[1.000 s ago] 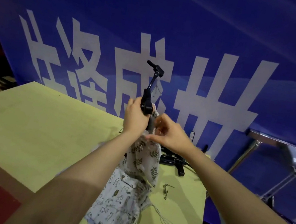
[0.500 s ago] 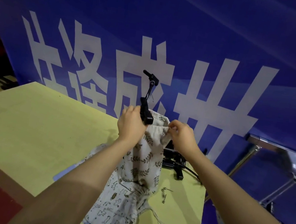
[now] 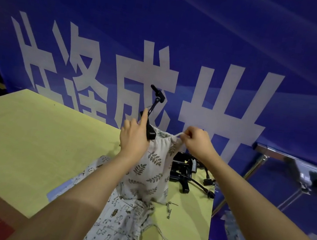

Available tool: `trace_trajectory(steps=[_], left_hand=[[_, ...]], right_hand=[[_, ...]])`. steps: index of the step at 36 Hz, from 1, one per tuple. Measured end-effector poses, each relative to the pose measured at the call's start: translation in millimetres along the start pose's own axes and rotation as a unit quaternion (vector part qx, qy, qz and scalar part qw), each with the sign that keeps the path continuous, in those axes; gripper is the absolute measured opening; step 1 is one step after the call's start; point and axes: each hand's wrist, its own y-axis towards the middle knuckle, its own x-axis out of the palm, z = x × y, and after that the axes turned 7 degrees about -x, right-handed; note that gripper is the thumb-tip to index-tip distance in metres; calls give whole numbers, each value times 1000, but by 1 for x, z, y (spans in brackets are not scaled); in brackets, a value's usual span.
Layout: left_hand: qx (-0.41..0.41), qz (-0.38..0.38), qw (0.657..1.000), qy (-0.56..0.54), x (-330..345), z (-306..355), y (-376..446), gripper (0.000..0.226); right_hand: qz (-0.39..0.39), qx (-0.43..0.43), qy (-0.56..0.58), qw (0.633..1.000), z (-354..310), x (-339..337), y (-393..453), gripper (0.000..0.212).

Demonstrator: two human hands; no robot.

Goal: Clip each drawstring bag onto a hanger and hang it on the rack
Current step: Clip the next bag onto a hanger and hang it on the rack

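A cream drawstring bag (image 3: 152, 171) printed with brown leaves hangs upright above the counter (image 3: 31, 133), its gathered top stretched sideways. A black hanger (image 3: 152, 117) stands tilted, one clip biting the bag's left top corner. More bags (image 3: 117, 227) with small animal prints lie heaped below.

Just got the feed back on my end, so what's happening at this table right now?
A person is fitting a cream leaf-print drawstring bag onto a black clip hanger held up above the pale yellow-green table. The left hand holds the hanger at its lower clip, which sits on one top corner of the bag. The right hand pinches the other top corner, stretching the gathered edge. More printed bags lie underneath, and spare black hangers lie behind. Nothing is hung yet.
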Motion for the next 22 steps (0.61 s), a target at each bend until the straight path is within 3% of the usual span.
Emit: trace_trajectory(steps=[6,10,14,20,22], left_hand=[[66,-5,998,18,-2,2,-4,78],[210,-45,977,9,-9,-4,2,62],[297,-63,953,-1,-18,-9,6,51],[311,-54,948,41,-26,1,5,81],[292,-50,954,33,-29,6,5,80]], right_hand=[[51,1,173,984,-11,4,2,21],[68,-8,226,972,-18,5,1,13],[78,-19,225,971,-22,6,1,12],[81,-41,206,974,-24,1,0,13],[77,-52,194,977,-26,-1,-1,14]])
